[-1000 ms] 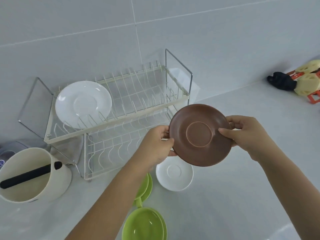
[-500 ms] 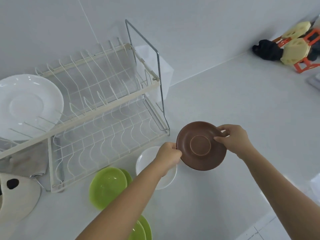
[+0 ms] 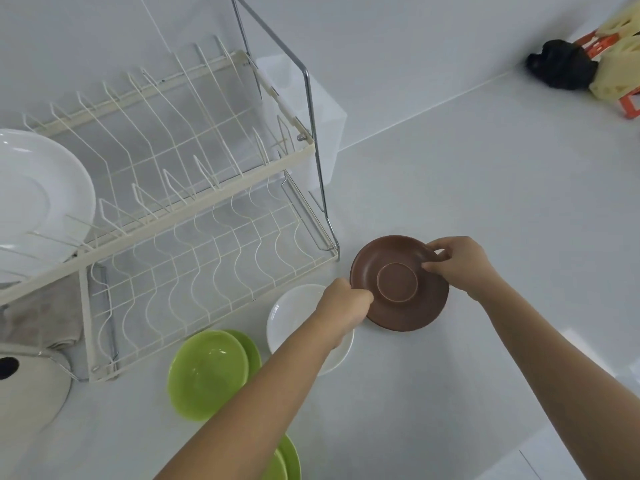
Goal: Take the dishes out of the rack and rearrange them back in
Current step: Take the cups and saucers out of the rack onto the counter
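Head view: brown saucer (image 3: pixel 398 284), underside up, hangs low over the worktop (image 3: pixel 485 202), left hand (image 3: pixel 344 301) pinching its eight-o'clock rim, right hand (image 3: pixel 459 261) its two-o'clock rim; dish rack (image 3: pixel 194 216) lies toward ten o'clock, nearer the left hand.

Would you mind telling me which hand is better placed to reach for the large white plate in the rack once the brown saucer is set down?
Left, probably. The left hand grips the brown saucer's rim on the rack's side; the white plate stands far left.
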